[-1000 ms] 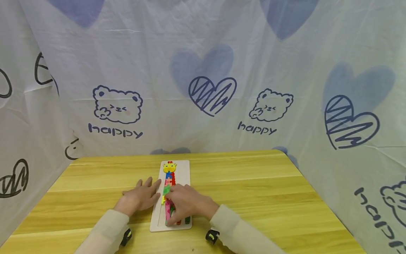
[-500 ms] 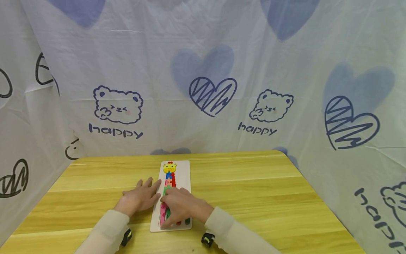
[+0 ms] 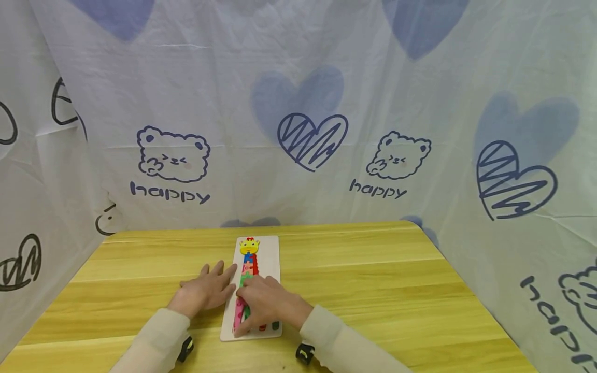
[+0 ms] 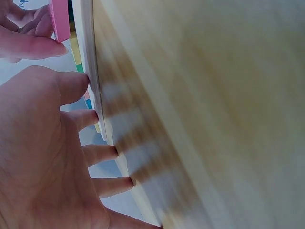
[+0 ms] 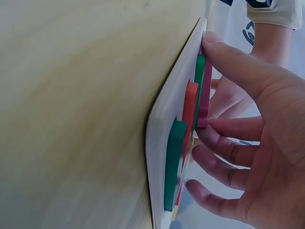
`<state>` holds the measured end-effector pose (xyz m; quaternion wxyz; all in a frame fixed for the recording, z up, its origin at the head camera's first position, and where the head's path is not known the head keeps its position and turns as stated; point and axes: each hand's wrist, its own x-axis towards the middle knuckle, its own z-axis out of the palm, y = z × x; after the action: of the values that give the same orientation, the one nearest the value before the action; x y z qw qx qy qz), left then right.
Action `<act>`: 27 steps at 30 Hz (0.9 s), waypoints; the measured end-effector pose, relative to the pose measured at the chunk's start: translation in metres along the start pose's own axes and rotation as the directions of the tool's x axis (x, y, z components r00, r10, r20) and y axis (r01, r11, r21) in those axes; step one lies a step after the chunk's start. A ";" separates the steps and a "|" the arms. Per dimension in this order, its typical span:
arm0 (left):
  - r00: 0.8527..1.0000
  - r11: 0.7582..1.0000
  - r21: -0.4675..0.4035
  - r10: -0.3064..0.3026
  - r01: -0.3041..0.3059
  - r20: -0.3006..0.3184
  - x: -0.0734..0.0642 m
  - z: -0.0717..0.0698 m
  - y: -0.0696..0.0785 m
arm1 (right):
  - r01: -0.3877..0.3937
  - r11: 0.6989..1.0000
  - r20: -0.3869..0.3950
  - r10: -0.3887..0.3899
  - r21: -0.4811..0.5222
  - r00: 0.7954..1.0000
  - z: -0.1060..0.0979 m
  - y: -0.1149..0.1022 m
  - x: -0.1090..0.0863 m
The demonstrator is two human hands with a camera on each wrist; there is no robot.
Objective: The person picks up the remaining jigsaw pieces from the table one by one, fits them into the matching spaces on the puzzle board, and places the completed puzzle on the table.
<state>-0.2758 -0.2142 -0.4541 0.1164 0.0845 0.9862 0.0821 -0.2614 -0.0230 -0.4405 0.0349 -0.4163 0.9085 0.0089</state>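
A pale wooden puzzle board (image 3: 269,254) lies on the table with a giraffe puzzle on it. Between the thumb and fingers of my right hand (image 3: 274,306) is a pink puzzle piece (image 3: 238,314), pinched at its two ends. The right wrist view has this pink piece (image 5: 205,95) raised above a green piece (image 5: 175,162) and a red piece (image 5: 190,102). My left hand (image 3: 205,291) rests with spread fingers at the board's left edge; its fingertips touch that edge in the left wrist view. My right hand hides part of the giraffe's middle.
A yellow giraffe head (image 3: 249,246) sits at the board's far end, with blue and red pieces below it. Wood-grain table (image 3: 373,290) surrounds the board. A printed white curtain (image 3: 242,176) hangs behind and at both sides.
My right hand has moved slightly left with the pink puzzle piece, toward the board's left side, and has hardly shifted in the last half second. The left hand has stayed still.
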 end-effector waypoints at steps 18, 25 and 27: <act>1.000 1.000 -0.001 0.000 0.000 0.006 0.000 -0.001 0.001 | -0.038 0.999 -0.015 0.038 -0.001 0.999 0.001 0.001 0.002; 1.000 1.000 0.002 -0.003 0.003 0.009 0.000 -0.002 0.001 | -0.045 0.999 -0.009 0.046 0.014 0.999 0.002 0.001 0.002; 1.000 1.000 0.002 -0.005 0.005 0.009 0.000 -0.002 0.001 | -0.047 0.999 -0.008 0.047 0.012 0.999 0.002 0.001 0.002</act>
<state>-0.2759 -0.2132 -0.4519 0.1210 0.0827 0.9859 0.0804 -0.2637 -0.0237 -0.4431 0.0333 -0.3946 0.9182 0.0028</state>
